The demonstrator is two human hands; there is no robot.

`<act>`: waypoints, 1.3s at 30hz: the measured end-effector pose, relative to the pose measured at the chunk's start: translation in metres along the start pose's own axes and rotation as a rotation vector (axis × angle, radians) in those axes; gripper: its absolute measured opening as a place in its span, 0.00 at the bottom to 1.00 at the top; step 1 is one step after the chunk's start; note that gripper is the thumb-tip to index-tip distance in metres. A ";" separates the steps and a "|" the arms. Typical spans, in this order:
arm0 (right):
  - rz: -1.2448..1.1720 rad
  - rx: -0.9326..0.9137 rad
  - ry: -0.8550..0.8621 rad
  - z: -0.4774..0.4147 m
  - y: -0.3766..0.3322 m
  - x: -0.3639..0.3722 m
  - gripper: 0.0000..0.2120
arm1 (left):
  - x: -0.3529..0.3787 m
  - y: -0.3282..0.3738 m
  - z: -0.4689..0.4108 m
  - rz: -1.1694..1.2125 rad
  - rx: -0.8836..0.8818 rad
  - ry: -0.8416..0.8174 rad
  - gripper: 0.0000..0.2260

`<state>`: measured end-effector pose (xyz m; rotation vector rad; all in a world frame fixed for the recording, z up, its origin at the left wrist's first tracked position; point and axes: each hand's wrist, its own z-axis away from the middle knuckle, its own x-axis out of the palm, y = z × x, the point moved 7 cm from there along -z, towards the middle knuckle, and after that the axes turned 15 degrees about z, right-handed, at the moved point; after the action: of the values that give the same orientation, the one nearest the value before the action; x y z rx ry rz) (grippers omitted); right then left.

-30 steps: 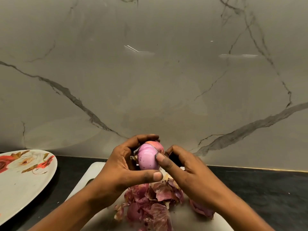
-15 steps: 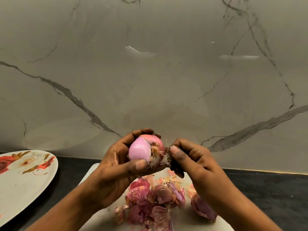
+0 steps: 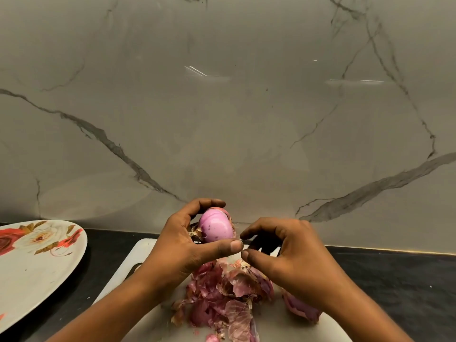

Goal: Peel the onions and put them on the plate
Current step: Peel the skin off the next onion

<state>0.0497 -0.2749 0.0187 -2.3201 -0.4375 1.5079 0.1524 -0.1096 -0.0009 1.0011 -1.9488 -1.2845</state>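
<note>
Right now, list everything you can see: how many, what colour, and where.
onion: one, pink, peeled, held above the board
other onion: one, purple-red, right side of the board, partly hidden by the right wrist
peels: a pile, purple-red, middle of the board
board: one, white, on the counter
plate: one, white with red flowers, left of the board
counter: one, black, under board and plate
wall: one, grey marble with dark veins, behind
dark tool: one, black, in the right grip, mostly hidden; perhaps a knife
left grip: one, holds the onion
right grip: one, holds the dark tool, beside the onion
</note>
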 end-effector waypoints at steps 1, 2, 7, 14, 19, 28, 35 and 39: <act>-0.062 0.021 0.000 -0.001 0.001 -0.001 0.10 | 0.000 0.000 0.000 -0.036 0.009 0.004 0.32; -0.137 0.052 -0.003 -0.001 0.001 -0.002 0.11 | 0.000 0.000 0.000 -0.068 0.017 0.003 0.33; -0.328 0.112 -0.091 0.000 -0.010 0.003 0.12 | 0.007 -0.002 0.002 -0.127 0.047 -0.072 0.35; -0.332 0.143 -0.074 0.002 -0.009 0.013 0.24 | 0.018 0.005 0.010 -0.313 0.230 -0.136 0.33; -0.438 0.115 -0.069 -0.003 -0.002 0.006 0.16 | 0.015 0.004 0.004 -0.101 0.105 -0.235 0.33; -0.479 0.143 -0.069 -0.007 0.007 0.005 0.14 | 0.008 -0.002 -0.001 0.173 -0.029 -0.197 0.22; -0.461 0.112 -0.058 -0.005 0.002 0.004 0.16 | 0.006 -0.001 0.000 0.110 -0.006 -0.168 0.26; -0.476 0.083 -0.065 -0.005 0.000 0.003 0.17 | 0.007 0.002 0.000 0.132 -0.013 -0.169 0.24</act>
<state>0.0557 -0.2739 0.0183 -1.9254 -0.8567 1.3351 0.1483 -0.1151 0.0013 0.7647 -2.0918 -1.3422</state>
